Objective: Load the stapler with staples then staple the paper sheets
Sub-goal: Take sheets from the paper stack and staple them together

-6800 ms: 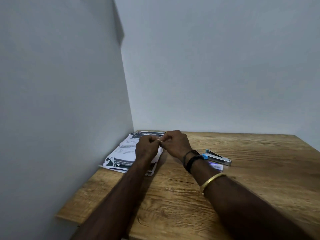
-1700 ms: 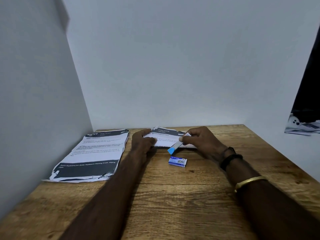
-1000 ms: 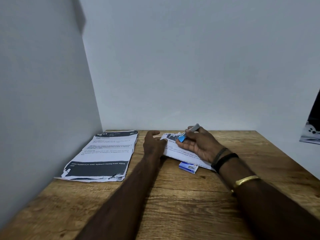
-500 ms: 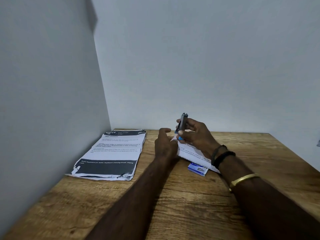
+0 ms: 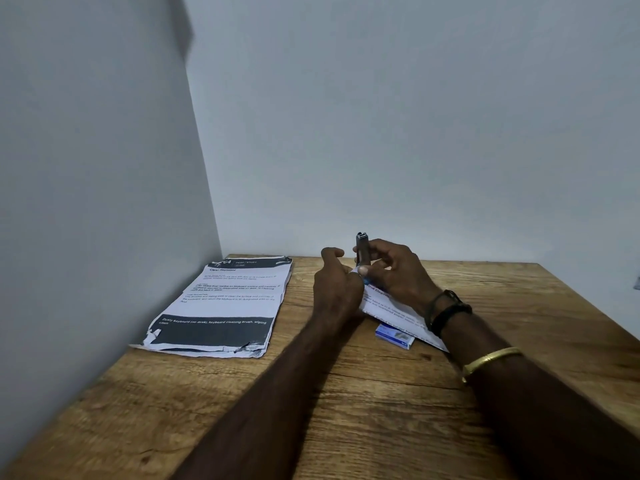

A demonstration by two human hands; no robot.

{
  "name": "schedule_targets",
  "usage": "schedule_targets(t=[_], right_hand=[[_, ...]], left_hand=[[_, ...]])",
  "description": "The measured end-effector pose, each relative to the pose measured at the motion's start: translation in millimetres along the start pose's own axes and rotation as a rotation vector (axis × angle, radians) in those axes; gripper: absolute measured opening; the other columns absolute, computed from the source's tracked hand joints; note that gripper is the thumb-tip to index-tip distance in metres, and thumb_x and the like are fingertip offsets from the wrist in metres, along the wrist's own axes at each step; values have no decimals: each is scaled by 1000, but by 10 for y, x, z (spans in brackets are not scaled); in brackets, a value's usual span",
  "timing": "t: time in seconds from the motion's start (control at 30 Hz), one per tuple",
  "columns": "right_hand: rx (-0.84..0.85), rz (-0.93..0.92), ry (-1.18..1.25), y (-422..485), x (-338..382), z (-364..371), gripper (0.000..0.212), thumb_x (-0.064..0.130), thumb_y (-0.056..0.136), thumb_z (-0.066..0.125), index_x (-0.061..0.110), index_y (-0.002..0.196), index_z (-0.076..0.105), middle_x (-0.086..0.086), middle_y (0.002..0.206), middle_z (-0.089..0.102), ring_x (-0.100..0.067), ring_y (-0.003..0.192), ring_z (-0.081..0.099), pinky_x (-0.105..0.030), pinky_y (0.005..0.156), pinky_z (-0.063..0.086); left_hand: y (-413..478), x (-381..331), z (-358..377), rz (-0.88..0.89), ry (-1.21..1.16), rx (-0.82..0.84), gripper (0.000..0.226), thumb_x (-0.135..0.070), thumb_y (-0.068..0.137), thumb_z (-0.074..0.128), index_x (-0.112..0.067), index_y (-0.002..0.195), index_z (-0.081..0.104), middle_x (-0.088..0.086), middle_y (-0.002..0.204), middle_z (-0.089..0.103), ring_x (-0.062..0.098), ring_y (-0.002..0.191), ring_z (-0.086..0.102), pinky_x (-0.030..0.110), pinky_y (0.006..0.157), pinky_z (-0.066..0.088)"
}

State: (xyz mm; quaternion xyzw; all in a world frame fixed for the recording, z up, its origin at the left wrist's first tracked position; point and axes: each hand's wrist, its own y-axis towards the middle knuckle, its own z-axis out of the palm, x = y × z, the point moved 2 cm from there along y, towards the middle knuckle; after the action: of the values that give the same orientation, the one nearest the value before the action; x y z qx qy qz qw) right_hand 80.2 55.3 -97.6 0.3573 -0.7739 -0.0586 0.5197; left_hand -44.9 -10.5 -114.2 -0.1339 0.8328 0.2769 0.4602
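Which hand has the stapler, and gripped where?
Right hand holds the stapler upright by its lower end. Left hand rests on the paper sheets; its grip is unclear.

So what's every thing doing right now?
Stapler: upright, held in the right hand.
Left hand: on the sheets, fingers loosely curled.
Staple box: flat on the table, partly under the sheets.
Paper stack: flat, torn near edge.

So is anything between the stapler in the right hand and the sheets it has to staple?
Nothing visible. The right hand holds the slim dark metal stapler upright just above the white printed sheets, whose near corner is hidden behind the left hand.
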Motion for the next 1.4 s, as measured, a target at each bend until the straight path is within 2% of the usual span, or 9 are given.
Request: schedule_targets(t=[0.2, 0.43, 0.73, 0.87, 0.97, 1.03, 1.17, 1.3, 1.4], right_hand=[[-51, -5, 0, 6, -17, -6, 22, 17, 87, 77, 25, 107, 71, 10, 95, 75, 11, 81, 66, -2, 69, 46], [-75, 9, -28, 17, -31, -17, 19, 12, 87, 76, 17, 105, 70, 11, 89, 72, 15, 75, 65, 1, 62, 45], [-88, 32, -41, 14, -19, -7, 18, 15, 88, 76, 17, 105, 70, 6, 90, 73, 6, 73, 67, -1, 60, 46], [-97, 45, 74, -8, -8, -15, 24, 15, 88, 76, 14, 111, 69, 2, 95, 74, 4, 78, 70, -7, 67, 51], [-106, 85, 223, -29, -1, -23, 30, 13, 88, 77, 8, 116, 67, -9, 109, 74, -17, 98, 72, -25, 78, 61], [-141, 118, 320, -38, 8, -42, 30, 11, 88, 76, 7, 117, 66, -11, 110, 74, -16, 96, 73, -20, 67, 60], [-184, 143, 404, -52, 4, -113, 29, 11, 90, 73, 9, 119, 65, -10, 110, 74, -5, 87, 75, -16, 62, 56], [-163, 156, 353, -103, 1, -172, 33, 14, 88, 77, 8, 119, 67, -10, 102, 77, -18, 95, 75, -25, 73, 61], [-71, 164, 186, -146, 22, -224, 35, 20, 84, 81, 16, 118, 71, -3, 86, 78, -13, 82, 73, -33, 75, 59]], left_hand=[[-31, -50, -7, 20, -38, -3, 40, -13, 95, 61, -15, 129, 39, 3, 101, 61, 17, 90, 62, 19, 61, 48], [-48, -67, -7, -9, -61, 26, 42, -12, 95, 61, -17, 130, 37, 5, 106, 62, 24, 97, 68, 39, 80, 63], [-50, -70, -13, -14, -51, 42, 41, -12, 95, 61, -17, 129, 39, 2, 106, 61, 26, 99, 69, 42, 82, 63], [-45, -56, -7, -14, -64, 31, 37, -10, 95, 60, -19, 125, 40, 1, 106, 61, 24, 95, 70, 23, 62, 57], [-43, -47, -9, -34, -57, 36, 34, -6, 94, 57, -20, 119, 40, 6, 110, 64, 22, 92, 69, 27, 63, 58], [-40, -39, -11, -51, -55, 45, 30, -4, 93, 56, -20, 115, 42, 6, 109, 64, 17, 87, 68, 27, 62, 58], [-9, 0, -30, -54, -71, -8, 18, -3, 96, 54, -19, 92, 61, 0, 99, 66, 10, 85, 66, 8, 47, 44], [15, 49, -89, -90, -84, -82, 28, 0, 94, 52, -9, 104, 77, 8, 117, 73, 15, 97, 65, 8, 68, 51], [56, 92, -111, -105, -178, -147, 35, 1, 91, 55, -5, 121, 71, 14, 129, 68, 27, 119, 63, 41, 103, 53]])
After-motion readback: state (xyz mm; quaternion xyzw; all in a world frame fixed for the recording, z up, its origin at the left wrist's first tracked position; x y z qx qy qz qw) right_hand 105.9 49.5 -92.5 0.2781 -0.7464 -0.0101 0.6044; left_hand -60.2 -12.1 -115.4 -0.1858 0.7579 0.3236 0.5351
